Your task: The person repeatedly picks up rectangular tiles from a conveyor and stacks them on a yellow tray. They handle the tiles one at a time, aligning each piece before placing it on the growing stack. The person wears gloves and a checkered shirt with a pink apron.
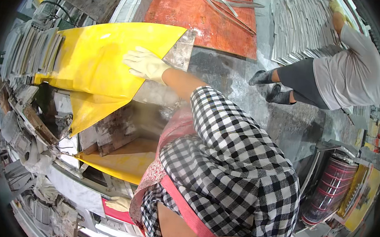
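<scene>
Right hand (146,65) on yellow sheet (102,55) (pale slabs (31,51), seemingly, at its edge)

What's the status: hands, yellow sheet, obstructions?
Right hand spread on yellow sheet. Left hand by red panel, grip unclear. Co-worker off right, clear of sheet.

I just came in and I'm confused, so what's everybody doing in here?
Someone in a checked shirt has their gloved right hand spread on a big yellow sheet. Their gloved left hand is lower down, beside something red; I can't tell if it's gripping anything. Over on the right, another person's gloved hand is by a row of thin pale pieces.
</scene>
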`<action>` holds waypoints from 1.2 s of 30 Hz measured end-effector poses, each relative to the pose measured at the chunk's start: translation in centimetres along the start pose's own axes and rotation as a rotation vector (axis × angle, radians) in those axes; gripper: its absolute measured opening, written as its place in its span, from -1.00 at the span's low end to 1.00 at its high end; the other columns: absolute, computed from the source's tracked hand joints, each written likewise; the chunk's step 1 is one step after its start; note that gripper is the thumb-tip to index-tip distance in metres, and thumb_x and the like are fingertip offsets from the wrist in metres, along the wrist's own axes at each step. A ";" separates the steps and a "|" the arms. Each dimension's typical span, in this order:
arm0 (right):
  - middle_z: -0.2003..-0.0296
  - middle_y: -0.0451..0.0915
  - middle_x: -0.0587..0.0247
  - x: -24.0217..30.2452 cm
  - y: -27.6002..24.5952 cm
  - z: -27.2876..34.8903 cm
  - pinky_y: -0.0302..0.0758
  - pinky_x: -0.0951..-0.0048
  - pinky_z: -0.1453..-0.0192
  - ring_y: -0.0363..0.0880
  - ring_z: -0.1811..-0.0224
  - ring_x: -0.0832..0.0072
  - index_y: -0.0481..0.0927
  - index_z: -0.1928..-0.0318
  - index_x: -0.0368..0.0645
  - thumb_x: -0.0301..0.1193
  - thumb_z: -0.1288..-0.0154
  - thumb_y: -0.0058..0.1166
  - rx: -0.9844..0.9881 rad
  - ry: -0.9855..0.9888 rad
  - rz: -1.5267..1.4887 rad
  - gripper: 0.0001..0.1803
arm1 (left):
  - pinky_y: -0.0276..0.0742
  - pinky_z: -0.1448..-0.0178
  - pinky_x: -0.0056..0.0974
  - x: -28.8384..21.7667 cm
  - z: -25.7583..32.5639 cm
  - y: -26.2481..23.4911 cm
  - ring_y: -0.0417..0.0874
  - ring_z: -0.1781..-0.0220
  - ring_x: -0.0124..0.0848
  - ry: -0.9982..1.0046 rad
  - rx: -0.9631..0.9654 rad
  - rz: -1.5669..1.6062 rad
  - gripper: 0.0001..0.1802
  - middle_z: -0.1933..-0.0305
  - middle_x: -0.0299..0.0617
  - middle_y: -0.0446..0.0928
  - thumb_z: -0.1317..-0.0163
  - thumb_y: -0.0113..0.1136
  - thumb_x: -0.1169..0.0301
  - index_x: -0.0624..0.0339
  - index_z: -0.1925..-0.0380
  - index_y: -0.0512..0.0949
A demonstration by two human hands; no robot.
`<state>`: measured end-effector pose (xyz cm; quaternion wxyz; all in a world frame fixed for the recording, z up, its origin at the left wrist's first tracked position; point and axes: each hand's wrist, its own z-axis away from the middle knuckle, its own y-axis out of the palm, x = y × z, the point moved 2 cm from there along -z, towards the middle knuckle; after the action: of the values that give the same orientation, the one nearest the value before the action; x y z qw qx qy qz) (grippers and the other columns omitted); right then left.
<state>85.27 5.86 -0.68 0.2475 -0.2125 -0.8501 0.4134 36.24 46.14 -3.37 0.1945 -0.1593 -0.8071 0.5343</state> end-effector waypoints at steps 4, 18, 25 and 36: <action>-0.37 0.48 0.19 -0.1 -0.3 -0.1 0.12 0.05 -0.62 0.33 -0.50 0.26 0.51 -0.34 -0.12 -0.17 -0.50 0.00 0.043 -0.001 -0.005 -0.49 | 0.55 -0.17 0.06 0.1 0.1 0.1 0.65 -0.05 0.16 -0.007 0.013 0.008 -0.54 -0.01 0.34 0.62 -0.55 -0.13 0.26 0.53 0.01 0.56; -0.42 0.44 0.09 0.0 -0.5 -0.4 0.11 0.14 -0.64 0.32 -0.52 0.21 0.47 -0.39 -0.17 -0.24 -0.52 0.02 0.373 -0.098 0.404 -0.47 | 0.47 -0.33 0.00 -2.2 2.2 -3.4 0.58 -0.19 0.16 -0.049 0.114 0.132 -0.53 -0.12 0.36 0.58 -0.55 -0.14 0.29 0.54 -0.14 0.50; -0.38 0.47 -0.05 -0.3 -1.1 -1.1 0.09 0.02 -0.62 0.33 -0.51 0.10 0.47 -0.39 -0.23 -0.28 -0.52 0.00 0.121 -0.083 -0.091 -0.47 | 0.12 -0.61 0.07 -1.2 3.1 -2.4 0.31 -0.54 0.04 -0.194 -0.005 0.263 -0.42 -0.49 0.17 0.36 -0.48 -0.05 0.28 0.32 -0.43 0.34; -0.43 0.44 0.09 -1.3 0.4 0.0 0.12 0.15 -0.62 0.32 -0.51 0.23 0.45 -0.40 -0.15 -0.18 -0.53 -0.14 0.184 0.032 0.143 -0.46 | 0.13 -0.58 0.12 -4.0 1.6 -1.9 0.33 -0.49 0.11 -0.139 0.090 0.306 -0.43 -0.46 0.21 0.37 -0.49 -0.03 0.14 0.25 -0.37 0.41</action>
<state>86.42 5.34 -1.30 0.2493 -0.2555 -0.7872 0.5028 38.93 42.30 -2.75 0.0617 -0.2341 -0.7601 0.6030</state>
